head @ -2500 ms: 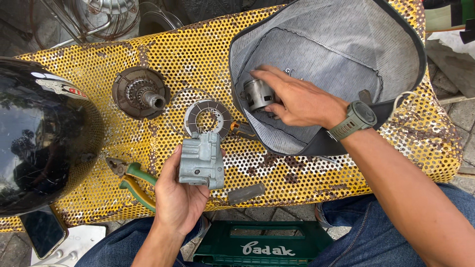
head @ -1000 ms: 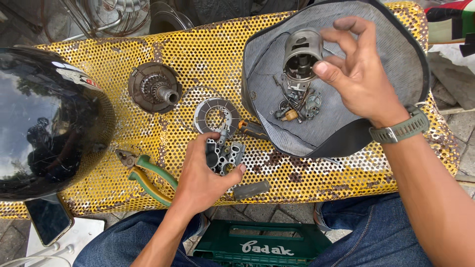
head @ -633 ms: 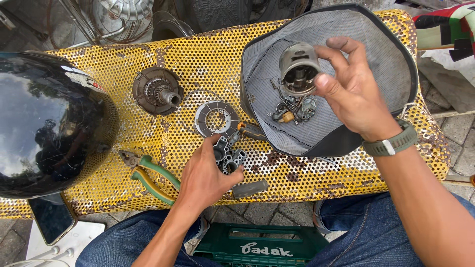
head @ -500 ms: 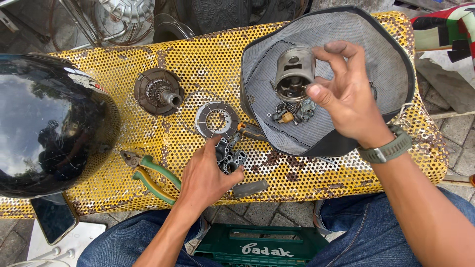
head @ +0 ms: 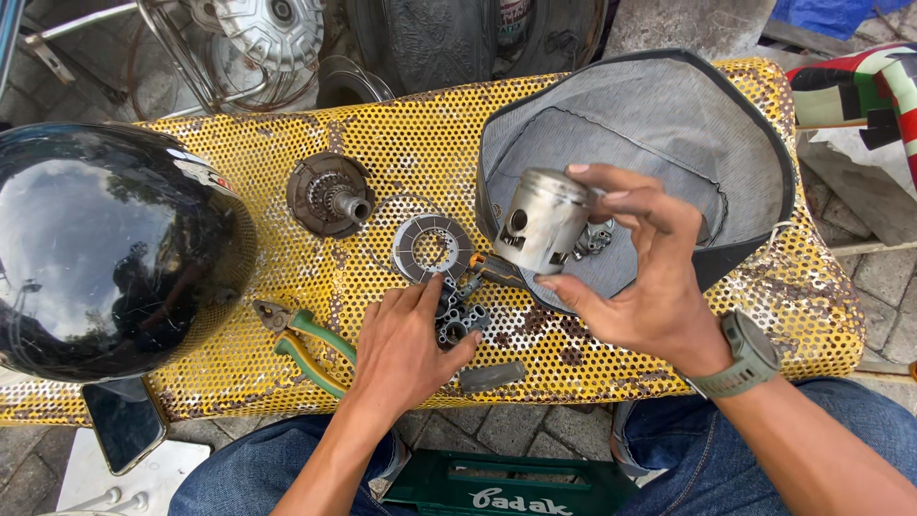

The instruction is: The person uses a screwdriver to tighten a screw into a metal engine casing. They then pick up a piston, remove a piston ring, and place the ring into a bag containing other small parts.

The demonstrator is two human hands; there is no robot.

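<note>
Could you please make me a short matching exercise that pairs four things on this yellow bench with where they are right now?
Things:
1. piston
2. grey engine part
3. pliers
4. black helmet

Places:
A. far left of the perforated bench
B. under the left hand
C. held up in the right hand
D. flat, between the helmet and the left hand

Pairs: 1-C, 2-B, 3-D, 4-A

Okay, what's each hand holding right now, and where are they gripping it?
The right hand holds a silver piston by its sides, fingertips above and thumb beneath. The left hand rests on a grey metal part on the yellow table.
</note>
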